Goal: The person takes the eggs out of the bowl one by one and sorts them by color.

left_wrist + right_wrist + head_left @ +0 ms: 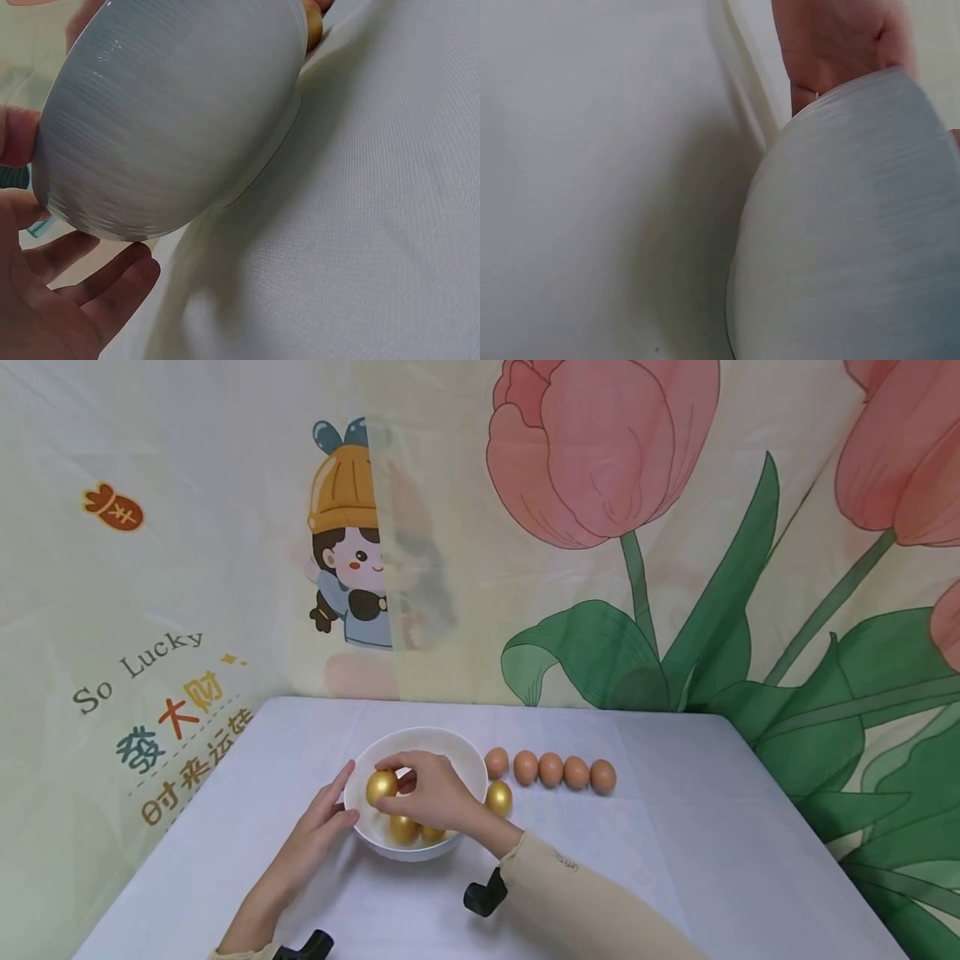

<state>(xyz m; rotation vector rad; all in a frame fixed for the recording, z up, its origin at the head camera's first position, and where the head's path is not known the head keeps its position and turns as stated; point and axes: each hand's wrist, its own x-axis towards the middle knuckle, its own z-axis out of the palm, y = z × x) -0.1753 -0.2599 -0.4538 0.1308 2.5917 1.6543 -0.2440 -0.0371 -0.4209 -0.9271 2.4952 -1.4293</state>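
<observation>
A white bowl (459,753) stands on the table with gold eggs (404,830) inside. At its left side, my left hand (313,831) holds the bowl, thumb near the rim and fingers against the outer wall (172,112). Over the inside of the bowl, my right hand (435,789) pinches a gold egg (382,787) between thumb and fingers. Another gold egg (498,797) lies just outside the bowl on the right. In the right wrist view the bowl's outer wall (855,225) hides the pinched egg.
Several brown eggs (551,770) lie in a row to the right of the bowl, on the white-covered table (690,827). Behind the table's far edge hangs a printed backdrop (450,677) with tulips and a cartoon figure.
</observation>
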